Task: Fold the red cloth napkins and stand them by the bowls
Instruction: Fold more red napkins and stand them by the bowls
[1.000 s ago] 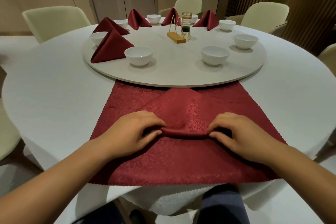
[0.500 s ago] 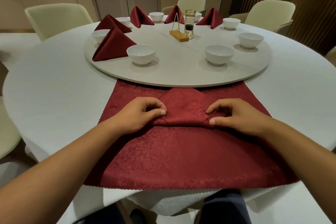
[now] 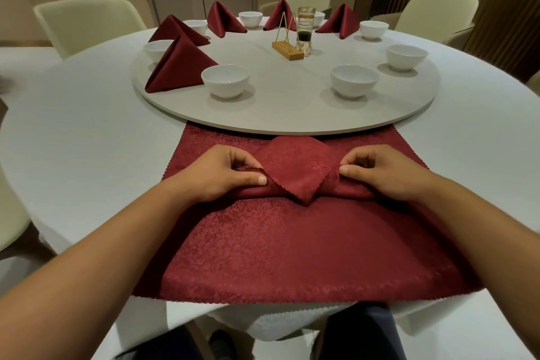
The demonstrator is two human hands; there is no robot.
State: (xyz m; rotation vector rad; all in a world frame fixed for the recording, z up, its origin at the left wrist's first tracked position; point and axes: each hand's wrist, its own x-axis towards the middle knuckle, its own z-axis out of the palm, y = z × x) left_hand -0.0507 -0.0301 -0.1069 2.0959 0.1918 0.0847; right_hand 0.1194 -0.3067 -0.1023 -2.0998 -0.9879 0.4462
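- The red cloth napkin lies spread flat on the white tablecloth at the near edge of the round table. Its far edge meets the rim of the turntable.
- Its fabric is a deep wine damask with a fine raised pattern, and the hem is cut in small zigzags.
- A rolled ridge runs across its middle, and a pointed corner flap drapes over the ridge toward the person (the tip rests on the flat cloth).
- The left hand pinches the ridge's left end, thumb in front and fingers curled behind.
- The right hand pinches the right end the same way.
- Glossy white round bowls sit on the smooth, pale turntable. Five folded napkins stand as sharp-creased pyramids beside bowls on the left and far sides.
- Near the centre are a wooden block carrying a thin gold triangular frame, and a clear glass holding dark liquid.
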